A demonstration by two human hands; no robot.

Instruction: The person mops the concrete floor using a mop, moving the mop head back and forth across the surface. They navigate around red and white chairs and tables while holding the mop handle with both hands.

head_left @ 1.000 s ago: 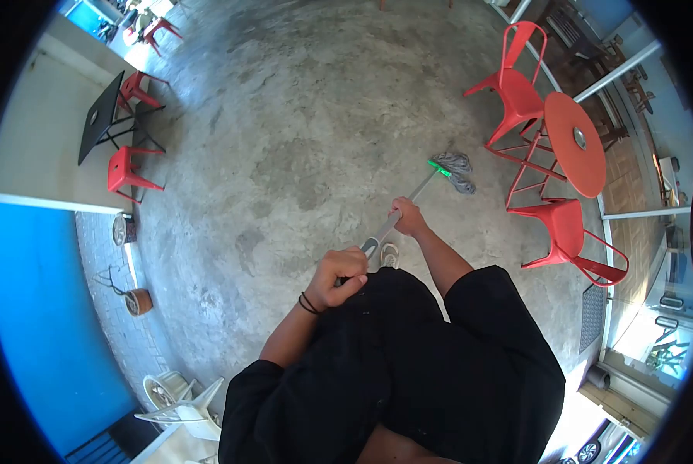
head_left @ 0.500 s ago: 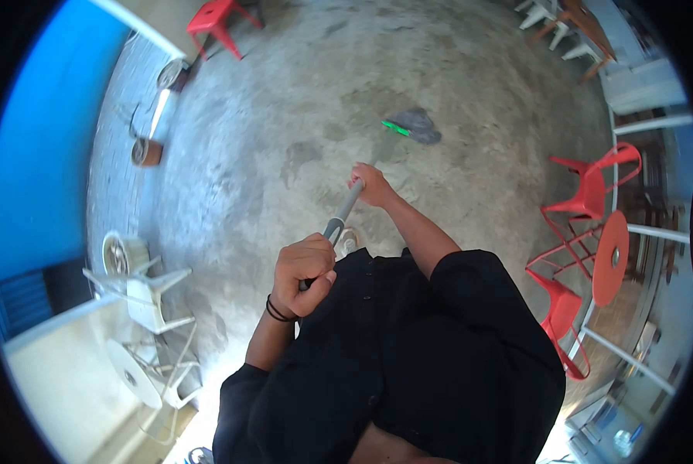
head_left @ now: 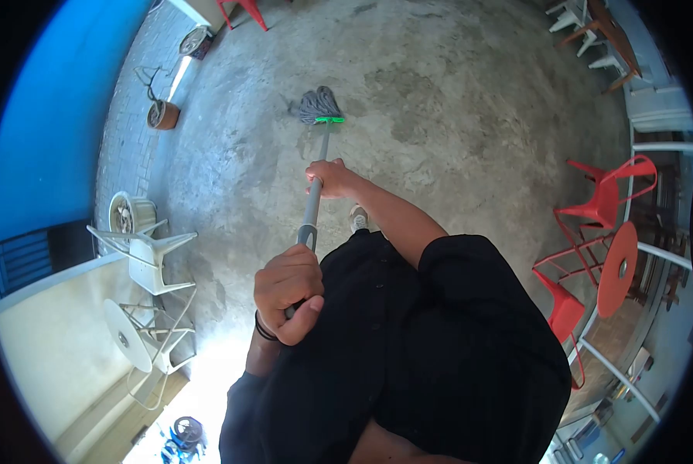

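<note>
A mop with a grey handle (head_left: 312, 209) slants forward over the concrete floor. Its grey string head (head_left: 318, 104) lies on the floor, joined to the handle by a green clamp (head_left: 330, 120). My left hand (head_left: 288, 294), a black band at its wrist, is closed around the handle's upper end near my body. Farther down the shaft, my right hand (head_left: 333, 179) wraps round it, nearer the mop head.
White chairs (head_left: 149, 259), a round white table (head_left: 128, 336) and planters (head_left: 163, 115) stand at the left. At the right are red chairs (head_left: 600, 197) and a round red table (head_left: 617, 269). One shoe (head_left: 359, 218) shows below my right arm.
The mop head has swung left across the floor, and its strings now fan out ahead of the clamp. Both hands have shifted left with the handle, still holding it.
</note>
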